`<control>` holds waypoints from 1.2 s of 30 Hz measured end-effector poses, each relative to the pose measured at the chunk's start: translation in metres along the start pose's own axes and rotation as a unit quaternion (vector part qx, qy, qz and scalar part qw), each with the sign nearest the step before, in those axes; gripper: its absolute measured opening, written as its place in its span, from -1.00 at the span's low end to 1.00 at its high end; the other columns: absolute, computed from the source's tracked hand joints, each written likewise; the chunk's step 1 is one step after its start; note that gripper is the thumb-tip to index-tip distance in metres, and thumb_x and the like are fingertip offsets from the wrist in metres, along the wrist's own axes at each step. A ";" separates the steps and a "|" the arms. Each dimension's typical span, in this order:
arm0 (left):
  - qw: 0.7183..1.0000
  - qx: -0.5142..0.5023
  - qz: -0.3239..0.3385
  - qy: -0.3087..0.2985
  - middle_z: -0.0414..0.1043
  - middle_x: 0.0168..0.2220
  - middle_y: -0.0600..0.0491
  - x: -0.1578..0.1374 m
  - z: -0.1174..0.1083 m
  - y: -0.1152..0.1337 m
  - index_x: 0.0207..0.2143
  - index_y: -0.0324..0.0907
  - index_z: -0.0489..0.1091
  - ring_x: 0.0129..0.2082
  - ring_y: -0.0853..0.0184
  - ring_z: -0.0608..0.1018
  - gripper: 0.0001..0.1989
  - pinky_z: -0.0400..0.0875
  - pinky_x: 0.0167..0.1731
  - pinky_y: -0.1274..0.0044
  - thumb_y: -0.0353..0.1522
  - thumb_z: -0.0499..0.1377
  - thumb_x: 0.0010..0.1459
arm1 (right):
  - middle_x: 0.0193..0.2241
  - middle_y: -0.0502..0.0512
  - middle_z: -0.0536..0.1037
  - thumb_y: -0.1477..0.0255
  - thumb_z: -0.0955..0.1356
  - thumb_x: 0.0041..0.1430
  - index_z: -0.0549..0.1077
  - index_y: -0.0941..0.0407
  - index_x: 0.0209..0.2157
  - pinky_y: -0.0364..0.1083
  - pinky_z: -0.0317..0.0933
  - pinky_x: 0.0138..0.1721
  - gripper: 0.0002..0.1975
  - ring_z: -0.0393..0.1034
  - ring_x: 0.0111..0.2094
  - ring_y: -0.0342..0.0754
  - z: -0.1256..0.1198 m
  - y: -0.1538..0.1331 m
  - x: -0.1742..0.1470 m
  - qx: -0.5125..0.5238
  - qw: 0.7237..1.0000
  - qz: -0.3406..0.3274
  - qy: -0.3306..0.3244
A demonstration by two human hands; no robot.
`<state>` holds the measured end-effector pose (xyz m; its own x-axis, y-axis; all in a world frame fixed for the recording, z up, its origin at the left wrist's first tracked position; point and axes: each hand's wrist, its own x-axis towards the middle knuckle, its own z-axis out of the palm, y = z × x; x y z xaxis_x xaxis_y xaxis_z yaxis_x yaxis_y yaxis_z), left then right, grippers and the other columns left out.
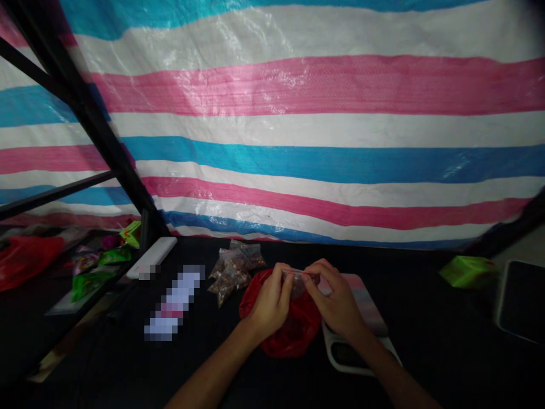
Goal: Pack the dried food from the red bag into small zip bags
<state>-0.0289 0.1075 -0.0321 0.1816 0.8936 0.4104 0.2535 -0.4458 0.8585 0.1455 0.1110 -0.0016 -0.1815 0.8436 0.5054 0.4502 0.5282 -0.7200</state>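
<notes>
My left hand point(272, 295) and my right hand point(332, 292) pinch the two ends of the top edge of a small clear zip bag point(298, 284), held over a red plastic bag point(292, 335). What the zip bag holds is mostly hidden by my fingers. The red bag lies bunched on the black table, its inside dark. To its left sits a pile of small zip bags point(236, 267) filled with brownish bits. Under my right forearm is a kitchen scale point(368, 309) with a pale platform and a dark display.
At the left, a white bar-shaped object point(155, 255) lies beside a black metal frame point(110, 153). Beyond it are green packets point(91, 284) and another red bag point(29, 258). A green box point(470, 271) and a dark-screened device point(522, 301) are at the right. Striped sheeting point(323, 125) hangs behind.
</notes>
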 end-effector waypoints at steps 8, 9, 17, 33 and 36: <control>0.999 -0.009 0.026 -0.028 0.46 -0.15 -0.02 0.001 0.000 0.007 -0.05 -0.13 0.32 -0.15 0.28 0.52 -0.79 0.39 -0.09 0.43 -0.28 -0.07 0.48 | -0.28 0.01 0.51 0.43 0.35 0.33 0.51 0.02 -0.27 0.00 0.17 -0.15 -0.91 0.41 -0.25 -0.01 -0.002 -0.003 0.001 -0.034 0.999 -0.024 -0.013; 0.999 -0.008 0.033 -0.023 0.47 -0.15 -0.02 0.002 0.000 0.008 -0.07 -0.14 0.34 -0.15 0.28 0.52 -0.79 0.39 -0.08 0.43 -0.28 -0.04 0.47 | -0.28 0.01 0.51 0.43 0.35 0.33 0.51 0.02 -0.28 0.00 0.17 -0.16 -0.91 0.41 -0.25 -0.01 -0.003 -0.003 0.001 -0.040 0.999 -0.028 -0.012; 0.996 -0.002 0.081 0.042 0.47 -0.20 -0.05 0.001 -0.001 0.020 -0.27 -0.15 0.37 -0.16 0.25 0.52 -0.81 0.41 -0.10 0.40 -0.32 0.04 0.42 | -0.25 0.06 0.49 0.40 0.35 0.35 0.53 0.01 -0.24 0.03 0.22 -0.16 -0.91 0.42 -0.23 0.03 -0.002 -0.002 -0.002 -0.091 0.994 -0.060 -0.007; 0.869 0.369 -0.263 0.200 0.43 0.03 -0.37 0.032 -0.107 -0.036 0.03 -0.30 0.44 0.13 -0.22 0.38 -0.60 0.24 0.09 0.06 -0.24 0.15 0.25 | -0.23 0.07 0.49 0.34 0.40 0.30 0.54 0.06 -0.12 -0.04 0.36 -0.29 -0.84 0.45 -0.33 -0.04 0.013 -0.027 0.054 -0.044 0.998 -0.036 0.039; 0.887 0.320 -0.282 0.174 0.54 -0.12 -0.19 0.033 -0.127 -0.053 -0.16 -0.17 0.54 0.03 -0.11 0.45 -0.79 0.32 0.00 0.18 -0.33 0.21 0.17 | -0.12 0.09 0.48 0.34 0.35 0.35 0.55 0.03 -0.09 -0.08 0.35 -0.36 -0.83 0.44 -0.37 -0.10 0.031 -0.037 0.047 -0.021 0.998 -0.024 -0.050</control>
<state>-0.1565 0.1668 -0.0247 -0.4223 0.8961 0.1370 0.7190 0.2390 0.6527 0.0931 0.1342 0.0345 -0.2886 0.8237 0.4881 0.4746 0.5658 -0.6743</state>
